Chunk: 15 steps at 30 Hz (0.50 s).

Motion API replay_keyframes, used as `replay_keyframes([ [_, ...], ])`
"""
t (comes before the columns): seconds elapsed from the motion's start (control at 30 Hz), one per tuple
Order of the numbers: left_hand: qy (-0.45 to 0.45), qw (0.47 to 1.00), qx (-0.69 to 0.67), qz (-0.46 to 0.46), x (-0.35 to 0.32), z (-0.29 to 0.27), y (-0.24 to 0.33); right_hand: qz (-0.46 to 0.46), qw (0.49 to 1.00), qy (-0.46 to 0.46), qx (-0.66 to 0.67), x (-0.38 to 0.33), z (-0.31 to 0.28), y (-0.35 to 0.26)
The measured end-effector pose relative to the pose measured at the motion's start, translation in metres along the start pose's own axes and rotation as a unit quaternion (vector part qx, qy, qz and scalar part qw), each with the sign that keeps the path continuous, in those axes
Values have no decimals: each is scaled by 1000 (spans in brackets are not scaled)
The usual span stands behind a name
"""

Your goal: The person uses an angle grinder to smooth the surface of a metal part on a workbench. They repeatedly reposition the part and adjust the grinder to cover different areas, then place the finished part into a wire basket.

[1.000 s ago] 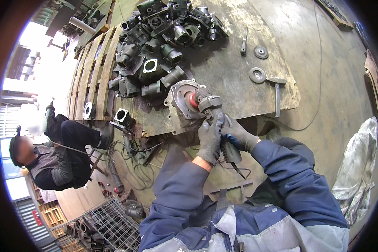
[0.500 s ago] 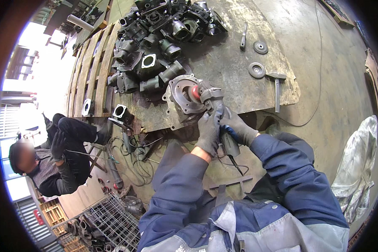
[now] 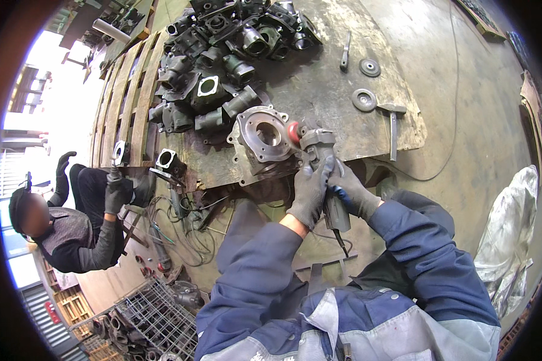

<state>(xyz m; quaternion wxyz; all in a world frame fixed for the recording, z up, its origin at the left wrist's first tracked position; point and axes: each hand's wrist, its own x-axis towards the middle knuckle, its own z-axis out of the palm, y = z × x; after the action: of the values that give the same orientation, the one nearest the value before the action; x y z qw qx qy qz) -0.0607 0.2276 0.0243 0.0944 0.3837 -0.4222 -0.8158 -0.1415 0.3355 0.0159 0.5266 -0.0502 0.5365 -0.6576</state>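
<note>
A grey angle grinder [image 3: 317, 143] is held in both my gloved hands over the near edge of the worktable. My left hand [image 3: 309, 194] wraps its body from the left. On the other side, my right hand [image 3: 353, 191] grips the handle portion, and the cord trails down below. The grinder's red disc [image 3: 293, 132] is beside the right rim of a round metal housing [image 3: 266, 133] with a bored centre and bolt holes. Whether disc and rim touch, I cannot tell. Dark cast fittings [image 3: 211, 120] lie piled just beyond the housing.
On the worktable [image 3: 319, 78], a hammer [image 3: 394, 129], two grinding discs [image 3: 370, 67] and a slim hand tool [image 3: 345, 53] lie at right. Cables [image 3: 183, 225] tangle on the floor. At left a seated co-worker [image 3: 84, 222] holds a tool. A wire basket [image 3: 156, 319] holds castings.
My hands and the grinder have moved right, drawing the red disc from the housing's bore to its right rim. The co-worker's hands have separated, one now holding a tool near a fitting.
</note>
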Motion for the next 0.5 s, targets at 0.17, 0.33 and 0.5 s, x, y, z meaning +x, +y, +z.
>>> replay_keyframes([
  [0.17,58,997,34,-33,-18,-8,-8,-17,998,-48,-35,-5,1,20],
  [0.33,38,995,74,-47,-10,-9,-6,21,999,-42,-16,-4,-1,16],
  [0.5,44,998,49,-18,-5,-9,-8,26,997,-40,-53,-2,-1,5],
])
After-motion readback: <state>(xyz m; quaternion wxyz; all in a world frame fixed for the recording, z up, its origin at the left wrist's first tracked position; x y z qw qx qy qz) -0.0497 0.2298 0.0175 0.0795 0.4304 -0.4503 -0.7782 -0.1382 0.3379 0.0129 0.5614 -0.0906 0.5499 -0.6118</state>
